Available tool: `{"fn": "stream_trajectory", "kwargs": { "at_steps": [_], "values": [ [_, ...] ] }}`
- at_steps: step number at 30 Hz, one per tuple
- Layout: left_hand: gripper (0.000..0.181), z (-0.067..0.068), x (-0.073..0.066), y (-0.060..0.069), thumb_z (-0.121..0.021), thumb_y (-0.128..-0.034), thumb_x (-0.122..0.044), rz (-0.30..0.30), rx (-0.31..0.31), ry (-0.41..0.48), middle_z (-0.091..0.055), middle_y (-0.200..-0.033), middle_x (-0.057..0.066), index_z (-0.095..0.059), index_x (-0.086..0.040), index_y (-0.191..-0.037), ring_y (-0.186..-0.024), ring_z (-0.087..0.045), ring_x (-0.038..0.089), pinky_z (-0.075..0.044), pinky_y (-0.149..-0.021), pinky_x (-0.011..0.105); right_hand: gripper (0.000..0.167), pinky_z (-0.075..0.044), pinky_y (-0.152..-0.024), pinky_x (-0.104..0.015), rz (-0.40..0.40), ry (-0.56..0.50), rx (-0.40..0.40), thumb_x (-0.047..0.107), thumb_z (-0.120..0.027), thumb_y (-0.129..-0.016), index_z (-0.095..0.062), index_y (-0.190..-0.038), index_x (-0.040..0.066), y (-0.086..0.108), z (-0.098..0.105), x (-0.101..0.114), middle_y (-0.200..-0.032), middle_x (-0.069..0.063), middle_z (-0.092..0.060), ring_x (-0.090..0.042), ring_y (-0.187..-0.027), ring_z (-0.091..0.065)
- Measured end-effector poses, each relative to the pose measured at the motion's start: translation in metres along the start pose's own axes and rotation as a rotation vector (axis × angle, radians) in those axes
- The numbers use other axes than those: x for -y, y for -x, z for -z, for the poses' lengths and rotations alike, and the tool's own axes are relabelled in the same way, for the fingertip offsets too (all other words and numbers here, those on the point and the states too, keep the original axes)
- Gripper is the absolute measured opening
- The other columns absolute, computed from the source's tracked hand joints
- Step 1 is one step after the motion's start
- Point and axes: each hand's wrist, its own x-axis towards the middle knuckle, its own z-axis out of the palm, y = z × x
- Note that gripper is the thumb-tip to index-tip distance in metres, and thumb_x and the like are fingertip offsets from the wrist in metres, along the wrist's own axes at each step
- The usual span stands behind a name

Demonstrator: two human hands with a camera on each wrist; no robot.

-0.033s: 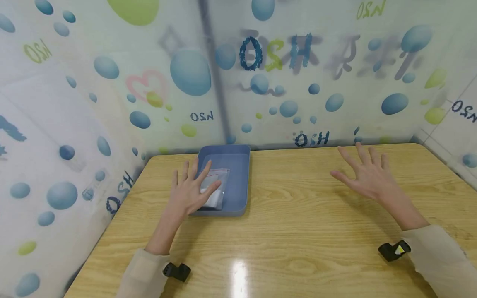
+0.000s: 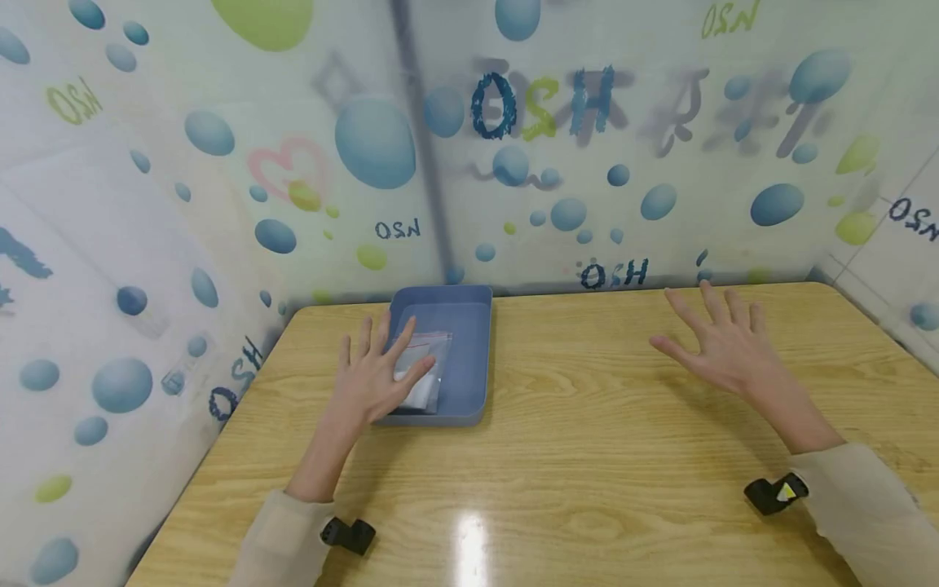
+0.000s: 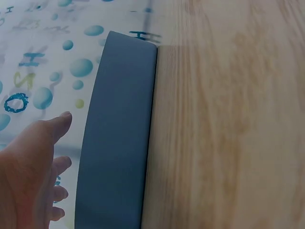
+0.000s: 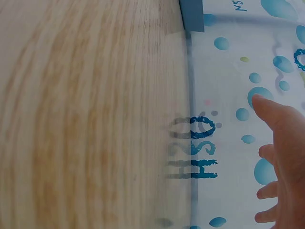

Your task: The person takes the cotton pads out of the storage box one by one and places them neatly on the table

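My left hand (image 2: 370, 379), fingers spread, hovers over the left side of a blue-grey plastic tray (image 2: 469, 359) and holds nothing. Inside the tray lies a clear zip bag (image 2: 433, 371) with something whitish in it; the hand hides part of the bag. On the right, my right hand (image 2: 722, 350) is held above the table with its fingers apart and nothing in them. In the left wrist view the tray's side wall (image 3: 116, 133) stands beside the left hand (image 3: 33, 167). The right wrist view has the right hand (image 4: 283, 157) away from the tray's corner (image 4: 193, 16).
A wooden table (image 2: 572, 456) spans the space under both hands. Behind it and to the left hang white sheets (image 2: 631, 147) printed with blue and green drops. Each wrist wears a small black camera, one on the left sleeve (image 2: 348, 536) and another on the right (image 2: 776, 493).
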Motion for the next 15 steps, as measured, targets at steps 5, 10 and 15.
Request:
{"fn": "stream_trajectory", "kwargs": {
  "at_steps": [5,10,15],
  "values": [
    [0.081,-0.0012,0.0007,0.0006,-0.037,-0.0980,-0.071,0.003,-0.004,0.010,-0.003,-0.168,0.015,-0.018,-0.026,-0.163,-0.152,0.006,0.039,0.002,-0.116,0.066,0.086,-0.002,-0.105,-0.080,0.006,0.007,-0.010,0.065,-0.048,-0.097,-0.013,-0.164,0.022,0.0002,-0.0007,-0.0003,-0.159,-0.036,-0.008,-0.065,-0.140,-0.007],
    [0.081,-0.0015,0.0014,0.0003,-0.039,-0.0984,-0.069,0.002,-0.007,0.022,-0.004,-0.168,0.016,-0.018,-0.026,-0.163,-0.152,0.006,0.040,0.002,-0.115,0.066,0.086,-0.006,-0.104,-0.080,0.011,0.016,-0.020,0.064,-0.048,-0.098,-0.014,-0.164,0.021,0.0008,-0.0010,-0.0009,-0.158,-0.037,-0.010,-0.065,-0.139,-0.010],
    [0.081,-0.0022,0.0026,-0.0015,-0.038,-0.0987,-0.069,0.004,-0.005,0.010,-0.004,-0.168,0.016,-0.017,-0.026,-0.163,-0.152,0.006,0.040,0.002,-0.116,0.066,0.085,-0.006,-0.105,-0.079,0.005,0.006,-0.022,0.064,-0.048,-0.098,-0.016,-0.163,0.020,0.0008,0.0003,0.0002,-0.159,-0.037,-0.010,-0.064,-0.140,-0.010]
  ]
}}
